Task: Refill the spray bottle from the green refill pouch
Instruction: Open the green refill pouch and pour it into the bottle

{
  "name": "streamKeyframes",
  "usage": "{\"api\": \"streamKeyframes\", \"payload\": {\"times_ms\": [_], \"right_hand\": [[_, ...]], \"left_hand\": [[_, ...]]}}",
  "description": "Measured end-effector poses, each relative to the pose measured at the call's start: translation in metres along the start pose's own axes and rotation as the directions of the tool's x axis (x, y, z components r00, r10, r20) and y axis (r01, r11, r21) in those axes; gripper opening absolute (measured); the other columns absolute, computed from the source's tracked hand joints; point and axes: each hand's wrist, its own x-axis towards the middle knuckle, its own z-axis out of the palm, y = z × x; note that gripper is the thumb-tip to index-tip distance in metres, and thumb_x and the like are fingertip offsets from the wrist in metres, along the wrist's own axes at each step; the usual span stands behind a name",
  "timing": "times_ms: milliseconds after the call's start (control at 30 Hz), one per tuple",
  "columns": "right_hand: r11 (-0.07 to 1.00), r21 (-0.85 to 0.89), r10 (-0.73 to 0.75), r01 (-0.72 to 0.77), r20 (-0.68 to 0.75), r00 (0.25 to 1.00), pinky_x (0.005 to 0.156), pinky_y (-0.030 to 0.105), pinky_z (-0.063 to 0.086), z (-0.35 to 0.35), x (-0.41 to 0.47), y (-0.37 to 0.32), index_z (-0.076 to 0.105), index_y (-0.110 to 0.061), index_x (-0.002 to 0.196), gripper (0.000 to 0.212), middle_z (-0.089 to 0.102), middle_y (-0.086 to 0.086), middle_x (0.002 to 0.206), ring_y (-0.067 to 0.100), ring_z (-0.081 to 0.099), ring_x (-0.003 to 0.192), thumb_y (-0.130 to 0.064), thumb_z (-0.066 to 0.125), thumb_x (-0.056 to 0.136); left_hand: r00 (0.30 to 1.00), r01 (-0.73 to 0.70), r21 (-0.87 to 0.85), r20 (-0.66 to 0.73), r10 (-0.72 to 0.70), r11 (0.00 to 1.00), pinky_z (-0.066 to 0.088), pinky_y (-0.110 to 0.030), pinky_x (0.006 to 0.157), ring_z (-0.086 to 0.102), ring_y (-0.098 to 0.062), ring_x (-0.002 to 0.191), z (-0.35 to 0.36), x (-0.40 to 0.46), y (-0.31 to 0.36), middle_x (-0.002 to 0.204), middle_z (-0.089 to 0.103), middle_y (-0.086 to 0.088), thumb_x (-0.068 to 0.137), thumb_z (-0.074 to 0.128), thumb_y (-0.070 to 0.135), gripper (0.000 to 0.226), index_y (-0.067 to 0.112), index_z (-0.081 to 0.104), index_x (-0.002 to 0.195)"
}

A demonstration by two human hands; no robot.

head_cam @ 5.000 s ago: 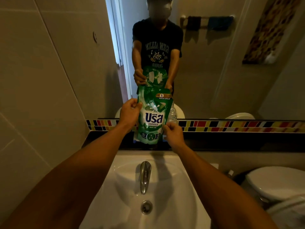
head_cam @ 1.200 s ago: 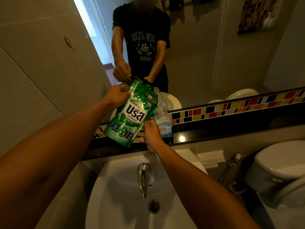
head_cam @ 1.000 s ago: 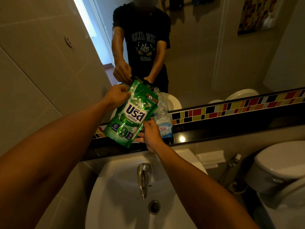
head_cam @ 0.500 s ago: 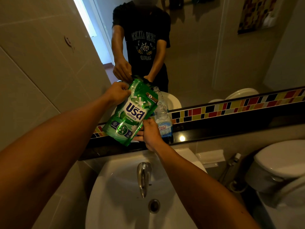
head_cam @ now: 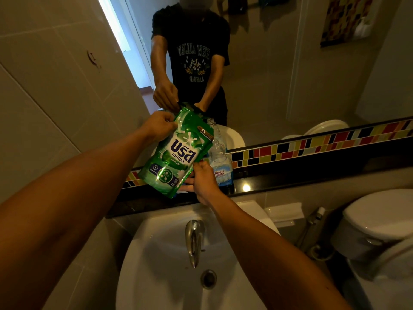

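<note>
Since half a second ago the green refill pouch [head_cam: 177,153] has hardly shifted, staying tilted between the hands above the dark counter [head_cam: 290,175]. The left hand [head_cam: 157,126] pinches its upper corner; the right hand [head_cam: 202,180] grips its lower edge. Just beyond the right hand stands the clear bottle [head_cam: 220,162], uncapped.

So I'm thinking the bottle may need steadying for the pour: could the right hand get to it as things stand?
Probably yes. The right hand grips the lower edge of the green pouch, right beside the clear bottle on the dark ledge. Nothing lies between them, but it must release the pouch first.
</note>
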Motion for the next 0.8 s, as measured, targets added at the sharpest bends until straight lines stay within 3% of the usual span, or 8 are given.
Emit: {"api": "streamKeyframes", "payload": {"times_ms": [100, 267, 467, 700, 800], "right_hand": [[1.0, 0.001, 0.005, -0.005, -0.004, 1.0, 0.076, 0.054, 0.066, 0.0005, 0.0001, 0.0003, 0.053, -0.008, 0.126, 0.022, 0.071, 0.03, 0.127, 0.05, 0.072, 0.112, -0.021, 0.039, 0.114], [1.0, 0.018, 0.004, -0.004, -0.005, 1.0, 0.066, 0.047, 0.068, 0.0022, -0.0013, -0.0014, 0.055, -0.017, 0.11, 0.016, 0.071, 0.03, 0.128, 0.041, 0.076, 0.097, -0.021, 0.04, 0.114], [1.0, 0.015, -0.012, 0.012, -0.007, 1.0, 0.066, 0.047, 0.068, 0.0018, -0.001, -0.0027, 0.055, -0.019, 0.109, 0.016, 0.074, 0.021, 0.115, 0.033, 0.077, 0.087, -0.021, 0.04, 0.114], [1.0, 0.027, -0.005, 0.005, -0.009, 1.0, 0.062, 0.046, 0.068, 0.0011, 0.0025, -0.0016, 0.054, -0.016, 0.114, 0.015, 0.07, 0.031, 0.127, 0.034, 0.077, 0.086, -0.021, 0.04, 0.115], [1.0, 0.025, -0.004, 0.004, -0.011, 1.0, 0.066, 0.049, 0.067, 0.0011, 0.0035, -0.0006, 0.052, -0.014, 0.117, 0.015, 0.069, 0.031, 0.128, 0.036, 0.076, 0.09, -0.022, 0.04, 0.115]], "left_hand": [[1.0, 0.002, -0.015, 0.004, -0.002, 1.0, 0.047, -0.024, 0.058, 0.061, -0.014, 0.07, 0.0, -0.0003, 0.0004, 0.083, 0.062, -0.007, 0.097, 0.056, 0.015, 0.011, 0.006, 0.062, 0.096], [1.0, -0.005, -0.004, 0.012, 0.006, 1.0, 0.045, -0.024, 0.057, 0.063, -0.015, 0.07, -0.0024, 0.0001, -0.0005, 0.081, 0.062, -0.006, 0.097, 0.056, 0.015, 0.011, 0.006, 0.061, 0.094], [1.0, 0.0, 0.017, -0.002, 0.0, 1.0, 0.047, -0.025, 0.059, 0.063, -0.016, 0.071, -0.0039, 0.0011, -0.0009, 0.085, 0.064, -0.008, 0.095, 0.057, 0.016, 0.013, 0.004, 0.063, 0.095], [1.0, -0.008, 0.021, 0.008, 0.008, 1.0, 0.052, -0.03, 0.067, 0.065, -0.024, 0.081, -0.0049, -0.0001, 0.0002, 0.092, 0.064, -0.012, 0.096, 0.056, 0.016, 0.016, 0.003, 0.064, 0.099], [1.0, -0.015, 0.02, 0.009, 0.014, 1.0, 0.051, -0.027, 0.063, 0.064, -0.021, 0.077, -0.0051, -0.0006, 0.0016, 0.091, 0.065, -0.011, 0.096, 0.056, 0.016, 0.013, 0.006, 0.063, 0.097]]}}
